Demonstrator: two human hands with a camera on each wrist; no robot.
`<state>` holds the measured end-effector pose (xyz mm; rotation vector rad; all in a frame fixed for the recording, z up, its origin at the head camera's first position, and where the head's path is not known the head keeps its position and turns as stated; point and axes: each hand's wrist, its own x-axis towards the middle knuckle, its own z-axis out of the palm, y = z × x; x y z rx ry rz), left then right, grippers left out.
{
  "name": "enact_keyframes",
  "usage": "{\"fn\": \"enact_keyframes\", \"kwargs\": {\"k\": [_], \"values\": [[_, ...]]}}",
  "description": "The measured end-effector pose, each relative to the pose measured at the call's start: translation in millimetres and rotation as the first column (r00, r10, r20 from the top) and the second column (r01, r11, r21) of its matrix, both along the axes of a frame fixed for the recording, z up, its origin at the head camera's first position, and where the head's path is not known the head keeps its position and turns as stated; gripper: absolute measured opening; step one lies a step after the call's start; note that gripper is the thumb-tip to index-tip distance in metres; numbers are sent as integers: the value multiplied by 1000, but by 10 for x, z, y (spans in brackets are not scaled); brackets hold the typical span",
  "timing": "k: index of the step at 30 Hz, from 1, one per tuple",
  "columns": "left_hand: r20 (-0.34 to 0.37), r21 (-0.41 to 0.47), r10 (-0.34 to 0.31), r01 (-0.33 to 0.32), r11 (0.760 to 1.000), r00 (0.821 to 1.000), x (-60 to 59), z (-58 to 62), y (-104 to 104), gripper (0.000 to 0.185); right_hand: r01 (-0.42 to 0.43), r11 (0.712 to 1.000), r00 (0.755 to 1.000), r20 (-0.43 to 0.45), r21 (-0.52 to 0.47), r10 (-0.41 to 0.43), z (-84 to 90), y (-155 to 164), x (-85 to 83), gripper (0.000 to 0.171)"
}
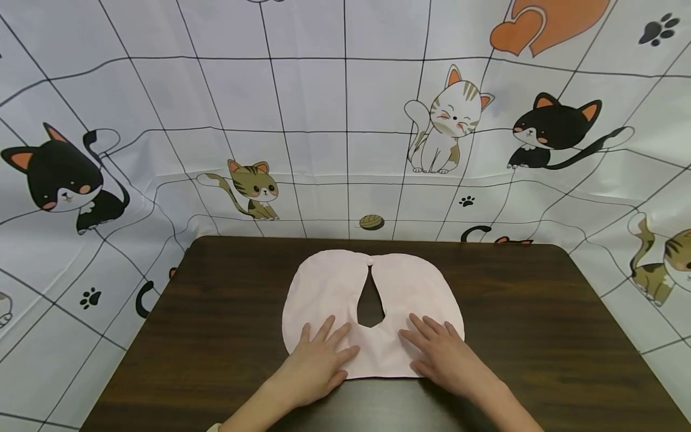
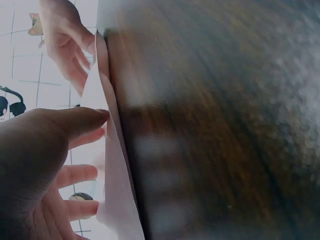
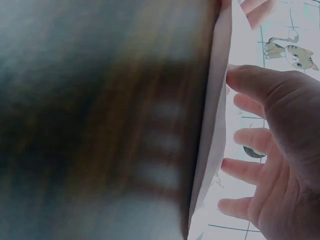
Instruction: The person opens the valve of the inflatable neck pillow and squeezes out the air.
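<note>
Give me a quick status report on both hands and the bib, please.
Left hand and right hand open, flat on pink bib. Bib spread on dark table. Nothing in the way.

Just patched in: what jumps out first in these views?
A pale pink bib lies flat on the middle of the dark wooden table, neck hole facing away. The left hand and right hand press flat on its near edge. A cartoon cat backdrop wraps around the table.

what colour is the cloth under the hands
Pale pink cloth, plain, no pattern; head view shows it best.
</note>
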<state>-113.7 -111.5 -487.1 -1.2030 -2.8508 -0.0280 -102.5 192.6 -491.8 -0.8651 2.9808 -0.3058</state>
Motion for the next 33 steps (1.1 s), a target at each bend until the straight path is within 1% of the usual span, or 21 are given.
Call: {"fn": "enact_keyframes", "kwargs": {"k": [7,13,16,23,28,30,33], "values": [[9,3,-1,1,1000,1000,-32,-88,-40,40,27,1000,999,28,-5,-27,-53,25,21,50],[73,20,10,-11,1000,997,-47,-145,-61,41,28,1000,999,35,-4,-28,-66,40,19,49],[95,30,14,-16,999,995,-51,-151,-61,41,26,1000,999,43,6,-26,-58,38,11,50],[128,30,29,-33,999,991,-47,-131,-65,42,2,999,1000,18,40,-2,17,11,-31,52],[114,29,25,-28,999,993,-48,-106,-70,43,16,999,999,50,29,-18,86,-7,-45,50],[94,28,22,-25,999,995,-50,-95,-70,42,16,1000,999,41,18,-17,113,-16,-45,48],[62,30,15,-17,999,998,-46,-66,-59,42,-2,1000,1000,1,-2,2,131,-34,-48,48]]}}
